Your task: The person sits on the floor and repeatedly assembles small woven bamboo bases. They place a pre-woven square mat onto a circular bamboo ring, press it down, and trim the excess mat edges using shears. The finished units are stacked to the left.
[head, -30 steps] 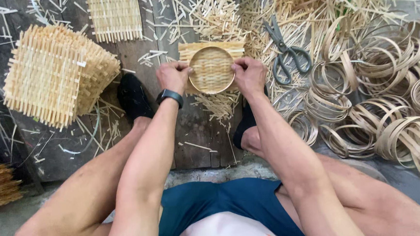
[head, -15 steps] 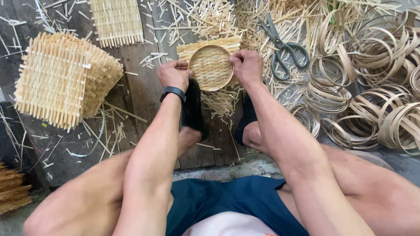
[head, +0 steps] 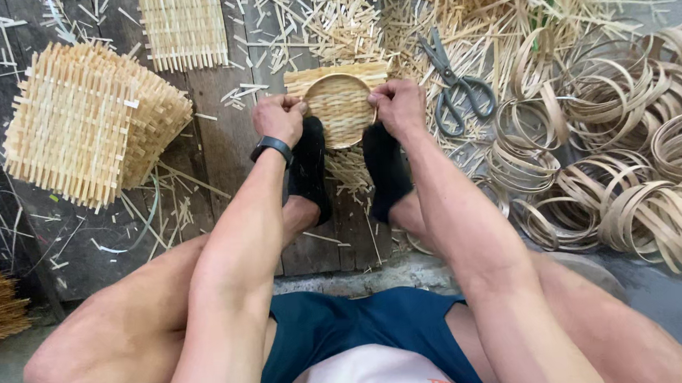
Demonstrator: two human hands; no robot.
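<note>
A round bamboo hoop (head: pixel 340 79) lies pressed onto a small square woven bamboo mat (head: pixel 339 105) on a wooden board. My left hand (head: pixel 277 118) grips the hoop and mat at the left edge; a black watch is on that wrist. My right hand (head: pixel 399 105) grips them at the right edge. My two feet in black socks (head: pixel 309 166) rest on the board just below the mat, one on each side.
A stack of square woven mats (head: pixel 84 120) lies at the left and one flat mat (head: pixel 183 24) at the top. Scissors (head: pixel 454 86) lie right of my hand. Many bamboo hoops (head: pixel 615 159) fill the right side. Offcut slivers (head: pixel 346 18) litter the board.
My left leg has drawn in, and both socked feet now sit close under the mat. Both hands stay on the hoop and mat.
</note>
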